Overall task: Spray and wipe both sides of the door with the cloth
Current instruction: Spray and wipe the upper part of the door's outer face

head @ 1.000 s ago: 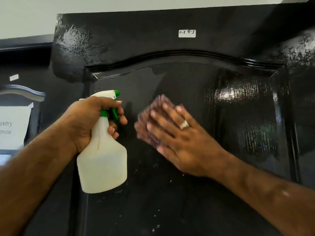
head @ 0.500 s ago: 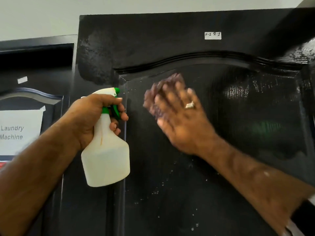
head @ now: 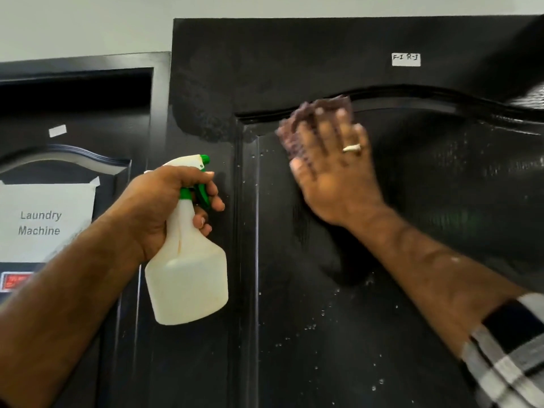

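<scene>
Right hand (head: 332,166) spread flat, pressing soft, limp cloth (head: 312,113) against upright door (head: 294,60) near panel's arched moulding; left hand (head: 164,207) wrapped round spray bottle (head: 188,278) neck. Likely light; best gripped there. Wet gloss probably slippery.

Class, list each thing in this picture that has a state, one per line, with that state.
Door: dotted with spray droplets.
Cloth: pressed flat on the door.
Right hand: fingers straight, pressing the cloth.
Spray bottle: upright, held off the door.
Left hand: grips the bottle's neck.
</scene>
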{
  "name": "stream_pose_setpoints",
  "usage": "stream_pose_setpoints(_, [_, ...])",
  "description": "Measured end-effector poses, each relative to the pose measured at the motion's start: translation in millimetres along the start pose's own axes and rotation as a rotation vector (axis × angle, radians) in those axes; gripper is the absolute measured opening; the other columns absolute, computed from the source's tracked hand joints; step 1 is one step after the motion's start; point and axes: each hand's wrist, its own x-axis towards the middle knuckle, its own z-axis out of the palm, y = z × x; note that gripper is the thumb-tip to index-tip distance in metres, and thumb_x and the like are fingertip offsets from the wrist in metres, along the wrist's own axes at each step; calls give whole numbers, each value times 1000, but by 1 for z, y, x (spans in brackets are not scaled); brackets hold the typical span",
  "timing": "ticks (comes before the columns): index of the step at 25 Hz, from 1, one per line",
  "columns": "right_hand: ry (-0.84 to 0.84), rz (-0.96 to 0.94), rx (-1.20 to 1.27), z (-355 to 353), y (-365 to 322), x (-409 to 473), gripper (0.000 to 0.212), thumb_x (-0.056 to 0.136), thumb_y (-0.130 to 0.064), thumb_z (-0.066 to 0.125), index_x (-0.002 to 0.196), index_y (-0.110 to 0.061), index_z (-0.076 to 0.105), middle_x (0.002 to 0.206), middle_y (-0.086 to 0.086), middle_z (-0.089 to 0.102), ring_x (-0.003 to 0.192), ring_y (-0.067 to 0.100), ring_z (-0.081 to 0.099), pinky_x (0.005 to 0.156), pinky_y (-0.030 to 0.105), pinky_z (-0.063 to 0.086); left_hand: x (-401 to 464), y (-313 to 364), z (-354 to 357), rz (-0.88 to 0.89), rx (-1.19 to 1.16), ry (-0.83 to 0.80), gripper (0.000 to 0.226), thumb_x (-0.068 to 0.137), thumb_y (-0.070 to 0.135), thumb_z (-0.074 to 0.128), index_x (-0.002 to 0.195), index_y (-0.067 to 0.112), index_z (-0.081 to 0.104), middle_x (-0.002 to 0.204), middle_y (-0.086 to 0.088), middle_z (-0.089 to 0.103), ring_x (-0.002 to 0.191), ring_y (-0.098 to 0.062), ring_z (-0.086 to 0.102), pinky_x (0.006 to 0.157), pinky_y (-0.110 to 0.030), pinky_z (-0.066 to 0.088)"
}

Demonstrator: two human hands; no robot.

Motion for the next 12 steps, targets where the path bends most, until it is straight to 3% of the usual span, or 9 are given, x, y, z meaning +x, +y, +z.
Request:
stream_pose_setpoints(3, [-179,-417,-19,-6,-38,-70,67,113,-54,28,172,-25,15,180,10,2,166,37,-4,131,63,9,0,-3,-11,8,-5,16,20,93,32,66,89,12,68,86,-11,71,47,-15,53,54,-33,56])
stream_pose_setpoints(6, [-167,-716,30,-21,1,-102,62,112,-47,48,167,-21,35,177,10,23,165,36,16,128,63,25,-6,-4,-26,2,22,30,22,93,33,67,90,11,69,87,-12,73,46,-16,54,55,-34,56])
stream_pose_setpoints(8, [-97,-595,-22,-18,30,-72,61,111,-45,46,165,-18,38,175,11,27,164,37,20,127,64,26,-7,-3,-33,1,50,36,23,93,33,67,92,10,69,87,-12,74,46,-16,55,56,-33,57])
stream_pose_setpoints(12, [-79,-18,17,-5,-9,11,70,106,-59,27,170,-32,23,179,4,15,166,33,6,132,59,8,-5,-3,-34,8,55,47,24,94,33,66,93,10,70,86,-11,74,47,-16,56,56,-34,59])
